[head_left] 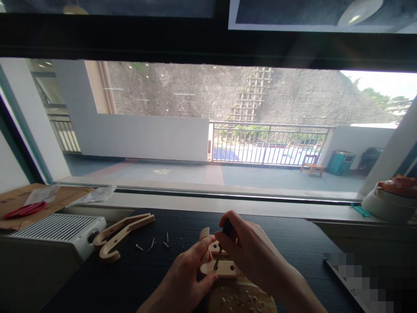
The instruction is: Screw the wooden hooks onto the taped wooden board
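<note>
- Our right hand (252,256) has its grip wrapped tight around the dark handle of a screwdriver (227,227), whose tip points down into a hole of a wooden hook piece (224,269).
- Our left hand (189,274) has its grip clamped on that wooden hook piece from the left, thumb on its near edge.
- The piece sits at the table's (156,278) near middle, just behind a wooden board (243,301) strewn with small screws.
- Loose screws (151,245) lie on the table further left.
- Beyond them rest two wooden hooks (120,234), side by side.
- A white grilled appliance (61,228) stands at the far left.
</note>
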Motion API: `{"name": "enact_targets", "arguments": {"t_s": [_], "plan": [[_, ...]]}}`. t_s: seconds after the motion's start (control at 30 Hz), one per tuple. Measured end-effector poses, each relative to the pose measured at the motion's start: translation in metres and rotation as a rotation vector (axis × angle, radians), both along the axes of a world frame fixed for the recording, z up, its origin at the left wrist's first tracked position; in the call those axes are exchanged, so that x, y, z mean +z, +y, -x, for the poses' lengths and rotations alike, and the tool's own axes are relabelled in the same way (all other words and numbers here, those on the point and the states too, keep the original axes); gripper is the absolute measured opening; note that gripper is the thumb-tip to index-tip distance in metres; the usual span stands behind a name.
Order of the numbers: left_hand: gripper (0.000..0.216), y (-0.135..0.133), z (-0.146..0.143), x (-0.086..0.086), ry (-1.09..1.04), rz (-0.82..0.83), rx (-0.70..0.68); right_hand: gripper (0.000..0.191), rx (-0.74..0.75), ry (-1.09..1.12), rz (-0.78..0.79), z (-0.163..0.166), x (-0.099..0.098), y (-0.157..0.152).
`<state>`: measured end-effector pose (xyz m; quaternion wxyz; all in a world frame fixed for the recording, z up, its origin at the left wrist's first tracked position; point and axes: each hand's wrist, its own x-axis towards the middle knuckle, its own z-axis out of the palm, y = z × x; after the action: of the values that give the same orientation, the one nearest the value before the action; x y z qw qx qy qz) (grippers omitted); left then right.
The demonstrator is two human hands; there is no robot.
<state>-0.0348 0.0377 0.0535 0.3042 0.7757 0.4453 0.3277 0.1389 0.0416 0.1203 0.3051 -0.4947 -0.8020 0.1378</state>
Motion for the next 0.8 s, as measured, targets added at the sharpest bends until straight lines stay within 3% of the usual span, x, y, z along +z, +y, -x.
{"name": "enact_targets", "arguments": {"t_s": [0.2, 0.43, 0.63, 0.8], "plan": [[0.060, 0.000, 0.000, 0.000, 0.002, -0.006, 0.010, 0.008, 0.099, 0.048, 0.058, -0.003, 0.001, 0.001], [0.062, 0.002, 0.001, -0.003, -0.007, 0.011, 0.015, 0.012, -0.061, 0.034, 0.004, -0.002, -0.006, 0.011], [0.060, 0.002, 0.000, 0.000, 0.011, -0.012, 0.015, 0.015, 0.132, 0.093, 0.101, -0.005, 0.001, 0.004], [0.060, 0.001, -0.001, 0.001, -0.004, -0.010, 0.000, 0.007, 0.083, 0.030, 0.055, -0.001, 0.000, 0.003]]}}
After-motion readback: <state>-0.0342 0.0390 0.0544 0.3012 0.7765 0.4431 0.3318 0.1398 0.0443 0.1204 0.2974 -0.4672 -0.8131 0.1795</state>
